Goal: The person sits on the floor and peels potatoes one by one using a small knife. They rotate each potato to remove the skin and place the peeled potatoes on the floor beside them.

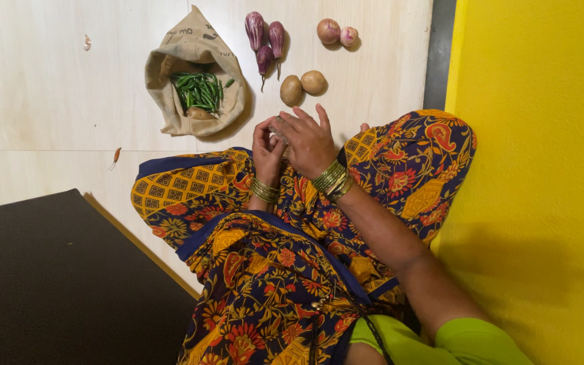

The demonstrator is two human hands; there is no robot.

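Partly hidden, a small pale item (277, 137) is pinched between left hand (265, 150) and right hand (307, 140); kind unclear. Above: three aubergines (265, 37), two potatoes (302, 86), two onions (337, 33).

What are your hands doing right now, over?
Left hand and right hand together over the lap, pinching something small, too hidden to name. Potatoes and bag of green chillies just ahead. Nothing blocking.

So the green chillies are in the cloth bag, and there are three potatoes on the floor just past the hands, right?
Not quite: the head view shows two potatoes on the floor, not three, just past the hands. The rest holds: the green chillies lie in the open cloth bag.
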